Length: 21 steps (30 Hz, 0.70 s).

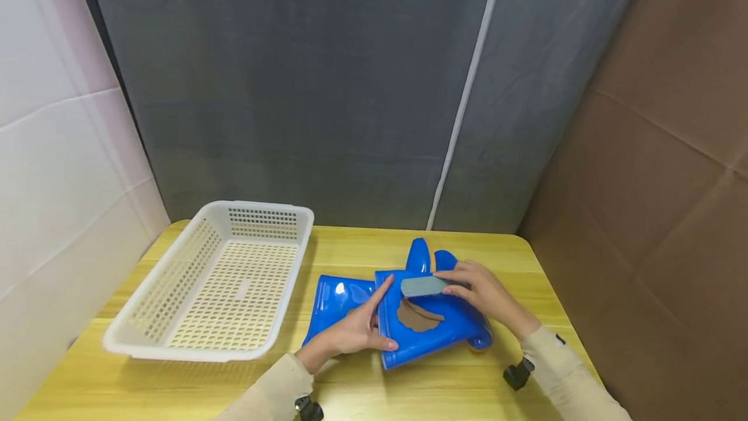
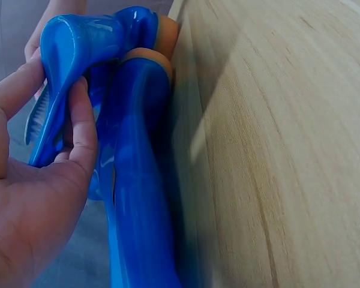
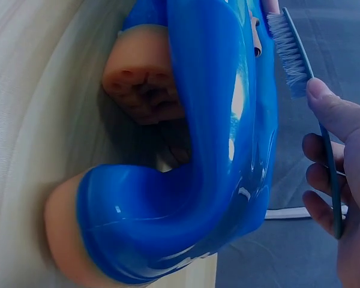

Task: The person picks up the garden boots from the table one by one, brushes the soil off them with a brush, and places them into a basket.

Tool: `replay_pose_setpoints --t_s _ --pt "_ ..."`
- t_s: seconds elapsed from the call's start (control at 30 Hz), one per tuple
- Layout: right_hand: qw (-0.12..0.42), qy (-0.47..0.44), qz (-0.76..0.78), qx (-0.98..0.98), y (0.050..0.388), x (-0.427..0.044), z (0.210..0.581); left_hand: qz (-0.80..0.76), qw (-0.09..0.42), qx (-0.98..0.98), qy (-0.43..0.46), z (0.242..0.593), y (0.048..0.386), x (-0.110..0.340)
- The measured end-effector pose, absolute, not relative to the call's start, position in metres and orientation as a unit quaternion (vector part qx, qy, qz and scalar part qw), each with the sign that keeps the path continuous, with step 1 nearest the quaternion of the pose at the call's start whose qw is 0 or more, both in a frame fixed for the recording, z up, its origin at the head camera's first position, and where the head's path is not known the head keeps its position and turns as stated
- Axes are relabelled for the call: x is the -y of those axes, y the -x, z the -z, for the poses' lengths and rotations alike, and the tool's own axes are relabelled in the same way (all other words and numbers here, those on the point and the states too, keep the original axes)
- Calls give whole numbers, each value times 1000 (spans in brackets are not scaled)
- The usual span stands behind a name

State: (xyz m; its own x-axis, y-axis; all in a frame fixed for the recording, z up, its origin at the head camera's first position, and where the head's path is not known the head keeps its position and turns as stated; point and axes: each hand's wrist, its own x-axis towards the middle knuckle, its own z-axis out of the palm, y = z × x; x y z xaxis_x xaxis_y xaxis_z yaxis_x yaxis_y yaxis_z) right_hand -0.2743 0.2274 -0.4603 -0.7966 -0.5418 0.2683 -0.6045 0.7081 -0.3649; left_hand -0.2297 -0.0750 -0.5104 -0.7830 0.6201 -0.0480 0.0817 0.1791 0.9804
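On my far left hangs a white sheet [image 1: 70, 167], and beside it, on the yellow wood-grain counter [image 1: 350, 401], stands a white plastic basket [image 1: 245, 265] with gridded sides and floor. A dark grey backdrop [image 1: 292, 83] spans the space behind the counter.

To the right of the basket, the lower boot [image 1: 330, 304], glossy and blue, lies on the counter. My left hand [image 1: 353, 330] comes in over it from a beige sleeve with a black device [image 1: 308, 409] at the wrist. With thumb and fingers I'm gripping the cuff of the upper boot [image 1: 438, 333], the same blue, which lies partly over the first, its foot end towards the right. On its shaft, facing up, is an irregular brown patch [image 1: 416, 318].

Just beyond that patch, above the shaft, is the grey-green brush [image 1: 421, 286]. Its pale bristles [image 3: 288, 54] face the boot; I can't tell whether they touch it. My right hand [image 1: 482, 288] grasps the brush by its handle, thumb along the back and fingers curled beneath. Below it, from the right wrist, I see the boots' orange soles [image 3: 63, 234]. Farthest right, past my other sleeve [image 1: 563, 369], hangs a brown sheet [image 1: 660, 135].
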Motion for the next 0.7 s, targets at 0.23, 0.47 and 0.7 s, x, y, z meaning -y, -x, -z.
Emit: replay_pose_setpoints --t_s 0.23,0.47,0.7 --pt "88 -328 -215 916 285 -222 460 -594 228 -733 -240 510 230 75" --pt "63 -334 -221 914 286 -221 462 -593 229 -731 -247 508 230 73" --pt "29 -332 -237 913 283 -224 465 -596 226 -733 -239 506 229 72"
